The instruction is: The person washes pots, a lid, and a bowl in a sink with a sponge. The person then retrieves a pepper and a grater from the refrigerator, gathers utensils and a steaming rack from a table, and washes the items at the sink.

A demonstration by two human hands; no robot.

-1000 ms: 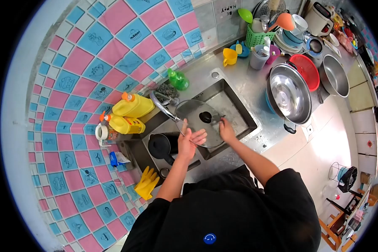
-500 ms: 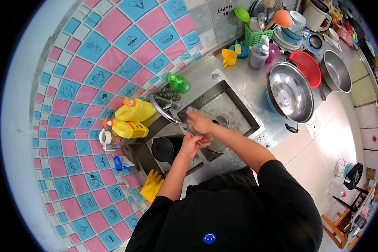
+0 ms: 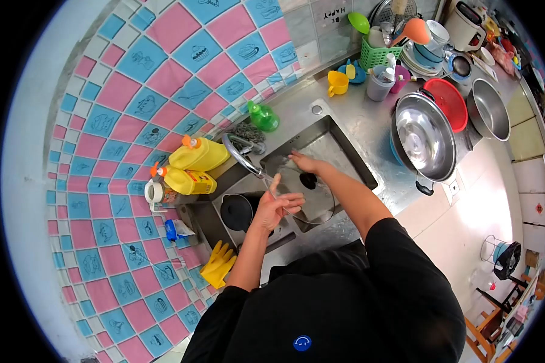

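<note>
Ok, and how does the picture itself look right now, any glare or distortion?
Head view: strong fisheye bend, black corners, tiled wall curving; head view: bright glare on the floor and shiny highlights inside the large metal pan; head view: the see-through glass lid is faint against the sink.

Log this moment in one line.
glass lid: over sink | left hand: at rim | right hand: on lid | black pan: in sink

- Lid (image 3: 309, 181) btwn L hand (image 3: 275, 210) & R hand (image 3: 306, 163), over R basin (image 3: 343, 156).
- Pan (image 3: 236, 212) in L basin (image 3: 241, 186).
- Wok (image 3: 424, 136) farther R.
- Cup (image 3: 338, 85) on worktop (image 3: 360, 130), bhd R basin.
</note>
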